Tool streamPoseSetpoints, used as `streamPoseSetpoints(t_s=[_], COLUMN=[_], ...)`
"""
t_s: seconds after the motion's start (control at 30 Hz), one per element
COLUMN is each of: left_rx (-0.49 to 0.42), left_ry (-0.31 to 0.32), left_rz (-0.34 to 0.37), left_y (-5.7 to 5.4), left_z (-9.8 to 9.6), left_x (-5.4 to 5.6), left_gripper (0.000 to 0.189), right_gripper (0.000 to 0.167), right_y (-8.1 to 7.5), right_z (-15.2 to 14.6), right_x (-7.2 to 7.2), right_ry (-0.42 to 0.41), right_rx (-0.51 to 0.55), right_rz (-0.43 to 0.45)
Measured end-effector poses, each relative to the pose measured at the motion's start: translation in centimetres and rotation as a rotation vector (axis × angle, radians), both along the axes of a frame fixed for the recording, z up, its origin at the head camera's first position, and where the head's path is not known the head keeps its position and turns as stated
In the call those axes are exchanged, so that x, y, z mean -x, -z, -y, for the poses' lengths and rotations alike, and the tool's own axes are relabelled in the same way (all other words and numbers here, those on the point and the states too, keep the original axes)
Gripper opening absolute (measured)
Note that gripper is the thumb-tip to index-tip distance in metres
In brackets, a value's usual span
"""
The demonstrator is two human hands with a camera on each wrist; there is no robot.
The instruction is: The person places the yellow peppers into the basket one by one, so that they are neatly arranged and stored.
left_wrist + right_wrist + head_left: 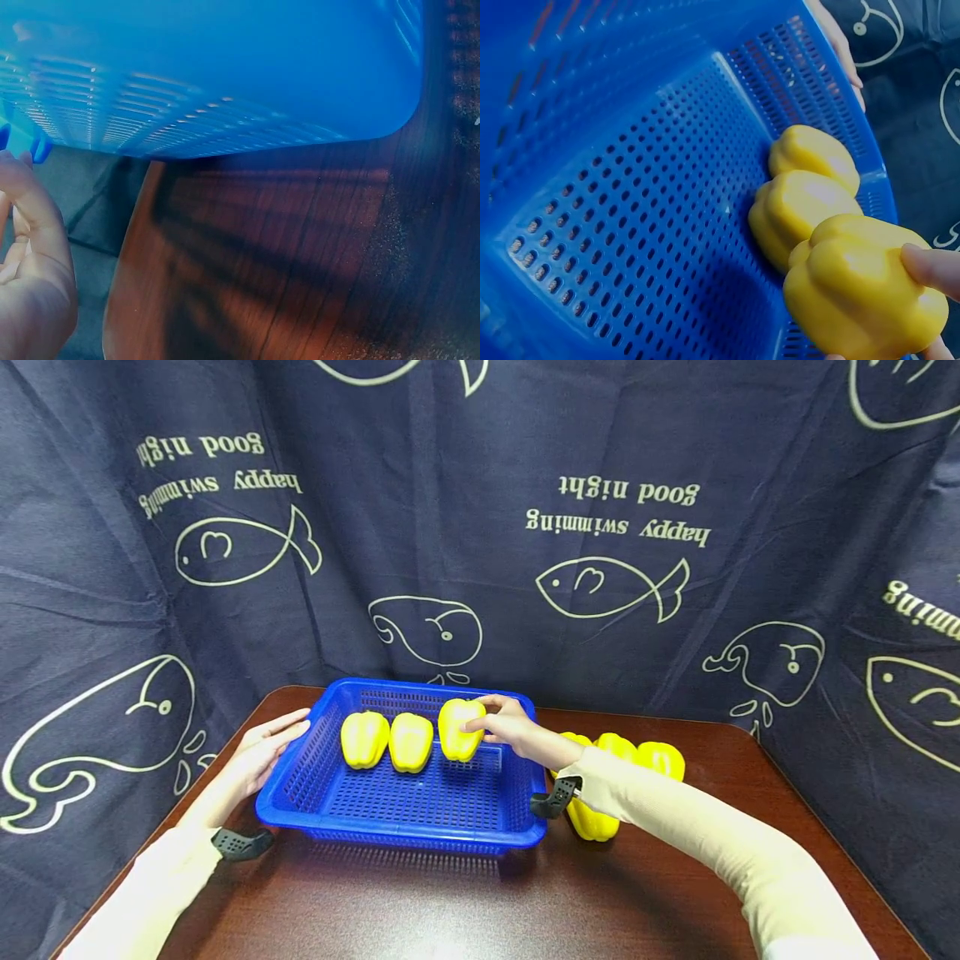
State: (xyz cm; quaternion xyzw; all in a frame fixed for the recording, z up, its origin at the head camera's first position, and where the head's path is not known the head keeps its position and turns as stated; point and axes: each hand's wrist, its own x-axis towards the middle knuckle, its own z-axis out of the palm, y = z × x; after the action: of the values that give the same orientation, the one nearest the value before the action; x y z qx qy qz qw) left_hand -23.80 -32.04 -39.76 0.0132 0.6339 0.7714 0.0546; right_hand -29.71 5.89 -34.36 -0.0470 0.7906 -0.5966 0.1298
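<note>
A blue perforated plastic basket [405, 837] stands on the table, with a yellow bell pepper [365, 740] and a second yellow bell pepper [411, 743] lying side by side inside. My right hand [510, 724] reaches over the right side and grips another yellow bell pepper [855, 289], thumb on its side; it hangs over the basket beside those two. At the left rim, my left hand [258, 756] touches the basket from outside, its fingertips against the edge. The left wrist view shows that hand's fingers [34, 199] only partly.
More yellow bell peppers [662, 760] lie on the brown table [360, 910] right of the basket, partly hidden by the right forearm. A dark blue curtain [487, 527] with fish and whale drawings surrounds the table at the back and sides.
</note>
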Motion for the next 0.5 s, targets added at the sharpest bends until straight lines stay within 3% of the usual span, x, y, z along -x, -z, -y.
streamPoseSetpoints(t_s=[0.5], left_rx=[-0.018], left_ry=[0.001], left_rz=[-0.001], left_y=[0.0], left_z=[-0.1], left_x=[0.0], left_gripper=[0.034], right_gripper=[0.052], right_y=[1.9], right_z=[1.1], right_x=[1.5], right_ry=[0.003], right_rx=[-0.032], right_rz=[0.079])
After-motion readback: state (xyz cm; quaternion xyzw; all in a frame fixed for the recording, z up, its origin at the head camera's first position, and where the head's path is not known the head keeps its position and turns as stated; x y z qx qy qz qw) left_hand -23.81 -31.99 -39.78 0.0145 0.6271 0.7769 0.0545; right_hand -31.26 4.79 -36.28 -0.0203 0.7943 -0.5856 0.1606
